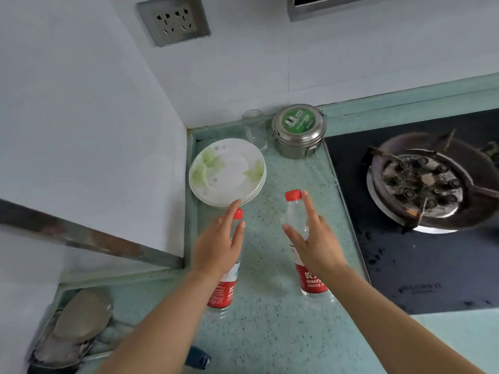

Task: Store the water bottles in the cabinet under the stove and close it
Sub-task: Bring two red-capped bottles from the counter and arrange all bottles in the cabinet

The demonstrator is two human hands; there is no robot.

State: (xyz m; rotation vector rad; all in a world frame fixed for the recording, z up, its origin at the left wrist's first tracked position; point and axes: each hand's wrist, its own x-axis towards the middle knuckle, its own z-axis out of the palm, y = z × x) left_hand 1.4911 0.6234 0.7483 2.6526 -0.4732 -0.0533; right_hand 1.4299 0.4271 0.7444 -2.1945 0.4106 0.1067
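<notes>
Surface: a pale green speckled kitchen surface (270, 319) set into a corner of white walls, with a grey wall socket (174, 20) above.
Stove: a black glass gas stove (405, 260) lies to the right, its burner (424, 184) ringed by a dark pan support.
Left bottle: a clear water bottle with a red cap and red label (221, 290) stands upright on the surface, just in front of the plates.
Right bottle: a second red-capped water bottle (294, 211) stands upright nearer the stove, well apart from the first.
Left hand: the left hand (218, 244) is at the upper part of the left bottle, fingers spread and loosely curved about it; whether they touch the bottle cannot be told.
Right hand: the right hand (313, 244) reaches the neck of the right bottle, fingers spread, thumb on one side and forefinger by the cap; no firm grip shows.
Plates: a stack of white plates with green leaf print (226, 171) sits in the corner.
Behind: an empty clear glass (253, 130) and, beside it, a round steel lunch tin with a green sticker (298, 130).
Lower left: blurred metal cookware (70, 333), kind unclear.
</notes>
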